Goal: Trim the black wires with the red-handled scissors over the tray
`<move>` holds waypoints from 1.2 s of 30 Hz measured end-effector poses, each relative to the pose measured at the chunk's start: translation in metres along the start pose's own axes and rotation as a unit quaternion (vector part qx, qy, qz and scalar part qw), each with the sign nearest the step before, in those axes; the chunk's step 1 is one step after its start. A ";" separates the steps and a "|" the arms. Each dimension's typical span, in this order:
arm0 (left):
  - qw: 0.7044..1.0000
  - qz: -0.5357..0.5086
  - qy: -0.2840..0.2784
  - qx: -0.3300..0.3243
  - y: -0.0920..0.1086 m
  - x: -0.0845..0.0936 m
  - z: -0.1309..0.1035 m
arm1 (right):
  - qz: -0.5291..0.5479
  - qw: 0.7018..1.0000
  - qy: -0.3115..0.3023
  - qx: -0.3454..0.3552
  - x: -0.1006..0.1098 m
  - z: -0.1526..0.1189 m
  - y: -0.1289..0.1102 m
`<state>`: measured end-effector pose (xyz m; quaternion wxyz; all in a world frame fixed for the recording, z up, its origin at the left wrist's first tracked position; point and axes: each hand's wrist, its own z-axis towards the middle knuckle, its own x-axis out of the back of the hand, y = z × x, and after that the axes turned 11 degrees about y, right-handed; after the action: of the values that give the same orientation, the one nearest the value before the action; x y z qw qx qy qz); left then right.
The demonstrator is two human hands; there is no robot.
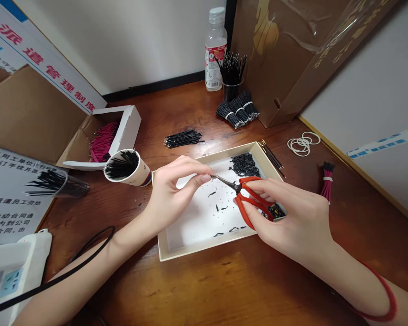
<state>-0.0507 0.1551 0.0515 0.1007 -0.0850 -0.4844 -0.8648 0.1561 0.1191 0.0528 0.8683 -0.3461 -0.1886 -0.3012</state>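
Note:
Over a shallow cream-rimmed tray (180,254), my left hand (177,188) is closed, with thumb and forefinger pinched at the tips of the scissors. Whatever lies in that pinch is too small to make out. Wrapped round the red handles of the pointed scissors (250,194) is my right hand (292,215); the dark blades point left toward my left fingertips. On the white tray floor lie scattered black scraps (217,207). A pile of short black pieces (245,165) fills its far right corner, and more small dark pieces (275,210) show beside my right hand.
Left of the tray stand a paper cup (136,176) of black wires and a box (127,131) of pink wires. Behind are loose black wires (183,138), tied bundles (238,111) and a bottle (215,54). Rubber bands (302,144) and a pink bundle (327,179) lie right.

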 end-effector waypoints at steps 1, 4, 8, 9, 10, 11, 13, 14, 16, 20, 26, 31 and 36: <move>1.000 -0.001 0.000 0.001 0.000 0.000 0.000 | 0.001 1.000 -0.001 0.000 0.000 0.000 0.000; 1.000 -0.002 -0.001 0.001 0.000 0.000 0.000 | 0.001 1.000 -0.004 -0.003 -0.001 0.000 0.000; 1.000 -0.002 -0.001 0.000 0.001 0.000 0.000 | -0.001 1.000 0.000 -0.001 -0.001 0.000 0.002; 1.000 -0.002 -0.001 0.000 0.001 0.000 0.000 | -0.002 1.000 0.001 0.000 -0.001 0.000 0.002; 1.000 -0.003 -0.002 -0.001 0.000 0.000 0.000 | -0.003 1.000 0.002 0.000 -0.001 0.000 0.002; 1.000 -0.004 -0.003 -0.002 0.000 0.000 0.000 | -0.003 1.000 0.001 0.000 -0.001 0.000 0.002; 1.000 -0.006 -0.004 -0.002 0.000 0.000 0.000 | -0.003 1.000 0.001 -0.001 -0.001 0.000 0.002; 1.000 -0.007 -0.005 -0.002 -0.001 0.000 0.000 | -0.003 1.000 0.000 -0.003 -0.001 -0.001 0.002; 1.000 -0.006 -0.005 -0.002 -0.001 0.000 0.000 | -0.005 1.000 -0.001 -0.005 -0.001 -0.002 0.003; 1.000 0.000 -0.006 0.011 0.000 -0.001 0.000 | -0.001 1.000 0.000 -0.015 0.000 -0.005 0.004; 0.999 0.020 -0.025 0.029 0.007 -0.003 0.001 | 0.148 0.961 -0.037 -0.232 0.004 0.009 -0.006; 0.998 0.021 -0.056 0.033 0.012 -0.004 0.002 | 0.354 0.828 -0.099 -0.424 0.004 0.023 -0.014; 0.997 0.024 -0.060 0.030 0.013 -0.004 0.003 | 0.401 0.769 -0.103 -0.488 0.002 0.020 -0.010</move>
<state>-0.0434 0.1512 0.0623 0.0942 -0.1456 -0.5128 -0.8408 0.1485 0.1267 0.0724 0.5997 -0.7963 0.0508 0.0601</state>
